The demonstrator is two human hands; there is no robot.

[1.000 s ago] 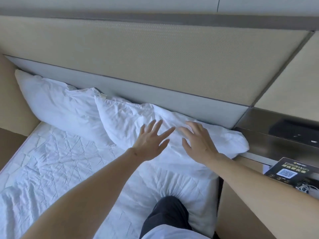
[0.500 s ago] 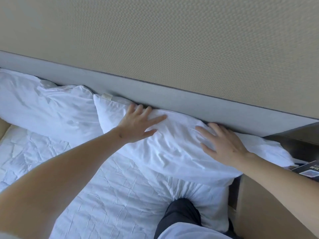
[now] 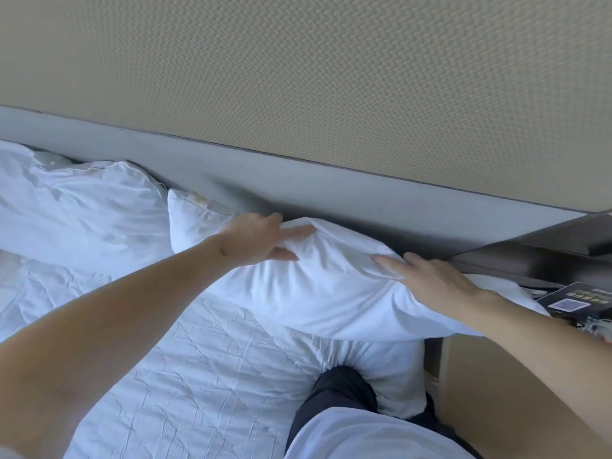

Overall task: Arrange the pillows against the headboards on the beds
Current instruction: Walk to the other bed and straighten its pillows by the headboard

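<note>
A white pillow (image 3: 331, 293) lies at the right of the bed, its top edge bunched up near the grey headboard band (image 3: 331, 183). My left hand (image 3: 261, 240) grips the pillow's upper left edge, fingers curled over the fabric. My right hand (image 3: 430, 276) presses on the pillow's upper right part, fingers pinching a fold. A second white pillow (image 3: 82, 210) leans against the headboard at the left, overlapping the first one's corner.
The white quilted mattress cover (image 3: 198, 376) fills the foreground. My knee in dark trousers (image 3: 337, 392) rests on the bed's edge. At the right stands a dark nightstand shelf (image 3: 546, 256) with a black card (image 3: 576, 298) bearing a QR code. A beige padded wall panel (image 3: 298, 77) rises above.
Both hands went from lying flat on the right pillow to gripping its top edge, and the pillow's top has bunched up and lifted. The camera has moved closer.
</note>
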